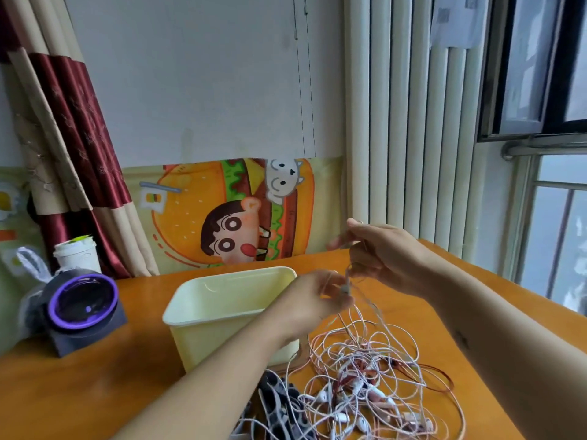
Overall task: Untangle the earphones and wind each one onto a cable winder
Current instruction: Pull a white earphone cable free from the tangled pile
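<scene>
Orange wood table (pixel 95 392) fills the view under both hands, with a wall and window bars behind. I have one cord (pixel 348 276) held up above the heap. The left hand (pixel 317 296) pinches it at a small grey piece, perhaps a mic or splitter, too blurred to say. The right hand (pixel 381 258), just above and beyond the left, has its fingers curled round the same cord higher up.

I judge this to be the untangling step, early on; nothing looks wound yet. Next I would need to draw the cord up slowly, following it loop by loop, and ease off wherever it snags rather than tighten the knot.

The earphones (pixel 365 385) lie on the table below both hands and nearer to me. They form a loose knot of thin white and pinkish-copper loops with white buds scattered through it, and the held cord runs down into it. Dark grey winders (pixel 279 404) sit under the left forearm, touching the heap's edge. A pale yellow tub (pixel 203 341) stands just left of the left hand.
</scene>
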A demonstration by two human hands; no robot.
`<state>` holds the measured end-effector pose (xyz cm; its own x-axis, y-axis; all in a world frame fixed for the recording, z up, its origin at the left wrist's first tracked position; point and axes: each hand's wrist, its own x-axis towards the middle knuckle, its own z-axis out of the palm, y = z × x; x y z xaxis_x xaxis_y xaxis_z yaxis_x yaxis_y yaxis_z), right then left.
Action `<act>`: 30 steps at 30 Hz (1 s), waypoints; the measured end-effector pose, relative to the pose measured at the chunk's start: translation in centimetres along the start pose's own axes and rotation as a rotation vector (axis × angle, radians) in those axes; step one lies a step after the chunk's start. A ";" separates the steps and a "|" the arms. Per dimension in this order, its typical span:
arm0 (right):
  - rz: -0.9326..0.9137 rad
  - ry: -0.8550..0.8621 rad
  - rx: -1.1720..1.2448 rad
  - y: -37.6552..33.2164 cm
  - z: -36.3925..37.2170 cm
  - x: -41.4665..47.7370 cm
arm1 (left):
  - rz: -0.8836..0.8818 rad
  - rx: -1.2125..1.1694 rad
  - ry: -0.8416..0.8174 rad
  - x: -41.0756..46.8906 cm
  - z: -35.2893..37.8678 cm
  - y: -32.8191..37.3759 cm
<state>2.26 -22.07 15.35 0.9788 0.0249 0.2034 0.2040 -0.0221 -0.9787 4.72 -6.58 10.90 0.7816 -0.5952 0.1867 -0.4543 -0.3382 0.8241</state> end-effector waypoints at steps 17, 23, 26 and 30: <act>-0.191 -0.001 -0.588 0.2 -0.3 -0.5 | 0.082 0.087 0.052 -0.4 -3.0 1.0; -0.086 0.177 -0.739 1.5 -3.5 -0.7 | 0.134 -0.178 0.417 -0.1 -8.9 3.5; 0.035 0.139 -0.859 3.0 -4.3 -0.6 | 0.171 -0.277 0.512 -0.1 -11.3 5.2; 0.211 -0.066 -0.953 4.1 -4.2 -0.4 | 0.172 -0.189 0.509 -0.7 -12.7 6.3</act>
<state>2.80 -26.35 11.42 0.9998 -0.0173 -0.0039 -0.0165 -0.8303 -0.5570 6.74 0.96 22.75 0.8319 -0.1879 0.5222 -0.5454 -0.1030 0.8318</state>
